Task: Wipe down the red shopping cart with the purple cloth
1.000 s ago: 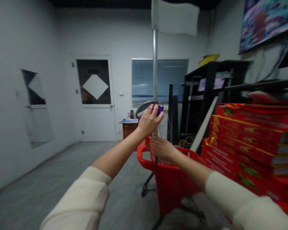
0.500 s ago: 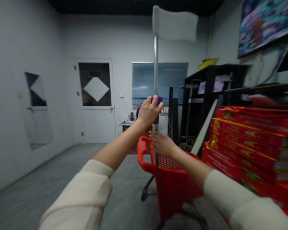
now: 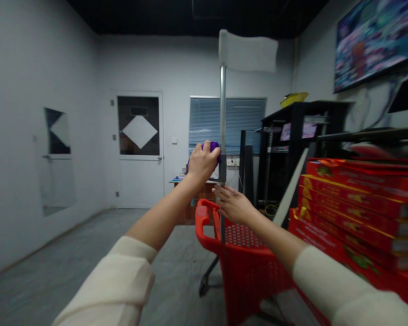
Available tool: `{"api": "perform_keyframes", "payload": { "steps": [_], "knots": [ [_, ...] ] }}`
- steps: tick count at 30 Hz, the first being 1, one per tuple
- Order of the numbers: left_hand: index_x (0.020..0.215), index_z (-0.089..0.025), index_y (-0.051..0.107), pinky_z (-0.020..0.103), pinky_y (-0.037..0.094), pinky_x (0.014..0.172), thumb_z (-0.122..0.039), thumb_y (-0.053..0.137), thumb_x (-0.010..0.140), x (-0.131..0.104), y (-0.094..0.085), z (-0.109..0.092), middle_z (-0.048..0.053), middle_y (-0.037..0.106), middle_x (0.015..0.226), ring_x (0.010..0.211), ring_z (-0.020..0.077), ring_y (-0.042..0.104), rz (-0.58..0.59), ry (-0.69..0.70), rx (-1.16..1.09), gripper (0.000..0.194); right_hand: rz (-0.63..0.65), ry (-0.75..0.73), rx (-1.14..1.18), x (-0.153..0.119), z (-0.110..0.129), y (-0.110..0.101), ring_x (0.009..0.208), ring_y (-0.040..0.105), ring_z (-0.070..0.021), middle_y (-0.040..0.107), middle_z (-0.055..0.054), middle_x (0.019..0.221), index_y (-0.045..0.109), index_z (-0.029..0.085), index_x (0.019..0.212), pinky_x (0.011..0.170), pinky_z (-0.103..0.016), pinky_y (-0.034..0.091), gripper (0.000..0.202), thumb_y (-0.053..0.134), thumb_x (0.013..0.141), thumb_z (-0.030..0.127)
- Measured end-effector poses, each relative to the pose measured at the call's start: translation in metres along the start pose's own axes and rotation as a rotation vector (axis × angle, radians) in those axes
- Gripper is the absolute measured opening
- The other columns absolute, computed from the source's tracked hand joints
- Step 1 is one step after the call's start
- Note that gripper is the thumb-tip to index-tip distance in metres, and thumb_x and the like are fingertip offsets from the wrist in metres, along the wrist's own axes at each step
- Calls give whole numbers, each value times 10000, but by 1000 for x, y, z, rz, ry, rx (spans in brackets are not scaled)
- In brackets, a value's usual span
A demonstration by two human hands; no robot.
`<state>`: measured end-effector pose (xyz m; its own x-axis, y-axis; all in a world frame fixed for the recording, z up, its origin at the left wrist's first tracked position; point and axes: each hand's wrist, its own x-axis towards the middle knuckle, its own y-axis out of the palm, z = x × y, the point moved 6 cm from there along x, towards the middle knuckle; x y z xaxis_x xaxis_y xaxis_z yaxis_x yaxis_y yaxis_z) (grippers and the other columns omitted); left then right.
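Pole (image 3: 223, 106): before the window (image 3: 246, 120)
Cloth (image 3: 215, 146): in the left hand (image 3: 202, 164), beside the pole
Cart (image 3: 251, 271): left of the boxes (image 3: 350, 197)
Door (image 3: 141, 185): left of the window

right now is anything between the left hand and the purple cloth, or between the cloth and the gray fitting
Nothing visible stands between the left hand and the purple cloth it holds, nor between the cloth and the gray fitting beside it on the pole.

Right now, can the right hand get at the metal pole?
Probably yes: the right hand is right beside the metal pole, with nothing visible between them, though contact is unclear.
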<state>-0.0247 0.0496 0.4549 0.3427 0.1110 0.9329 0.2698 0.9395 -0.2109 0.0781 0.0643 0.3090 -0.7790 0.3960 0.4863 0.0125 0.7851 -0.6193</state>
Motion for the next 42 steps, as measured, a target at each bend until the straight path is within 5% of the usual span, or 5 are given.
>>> {"api": "perform_keyframes", "payload": {
  "steps": [8, 20, 25, 31, 42],
  "knots": [
    [1140, -225, 610, 417, 476, 890, -338, 525, 909, -47, -4, 15, 149, 517, 1285, 1096, 274, 497, -68, -152, -23, 271, -72, 61, 23, -5, -6, -4, 1411, 337, -223, 451, -88, 1484, 611, 203, 1267, 1167, -402, 238, 419, 525, 921, 423],
    [1143, -221, 629, 377, 449, 967, -259, 406, 969, -17, 29, -57, 103, 525, 1355, 1256, 258, 472, 110, 603, 2, 285, 55, 9, 9, 0, -4, 4, 1372, 396, -249, 529, -117, 1415, 630, 142, 1229, 1161, -414, 256, 422, 513, 927, 412],
    [1123, -230, 622, 445, 467, 930, -247, 513, 908, -9, 13, -20, 138, 520, 1340, 1185, 280, 494, 29, 184, 13, 242, 64, -15, 47, -6, 5, 15, 1412, 335, -232, 534, -121, 1410, 631, 138, 1231, 1173, -395, 243, 434, 552, 903, 410],
    [1143, -214, 614, 455, 455, 949, -288, 547, 893, -50, 8, 0, 156, 521, 1334, 1174, 295, 492, -61, -113, -24, 269, 37, -25, 99, -13, 11, 19, 1421, 319, -228, 516, -114, 1428, 630, 138, 1225, 1181, -400, 239, 419, 540, 910, 400],
    [1139, -222, 605, 365, 470, 881, -228, 374, 973, -59, 34, -72, 94, 551, 1333, 1174, 278, 547, 25, 416, 91, 285, 66, 5, 87, -26, 26, 41, 1352, 425, -246, 558, -129, 1383, 596, 115, 1283, 1164, -390, 295, 499, 527, 917, 447]
  ]
}}
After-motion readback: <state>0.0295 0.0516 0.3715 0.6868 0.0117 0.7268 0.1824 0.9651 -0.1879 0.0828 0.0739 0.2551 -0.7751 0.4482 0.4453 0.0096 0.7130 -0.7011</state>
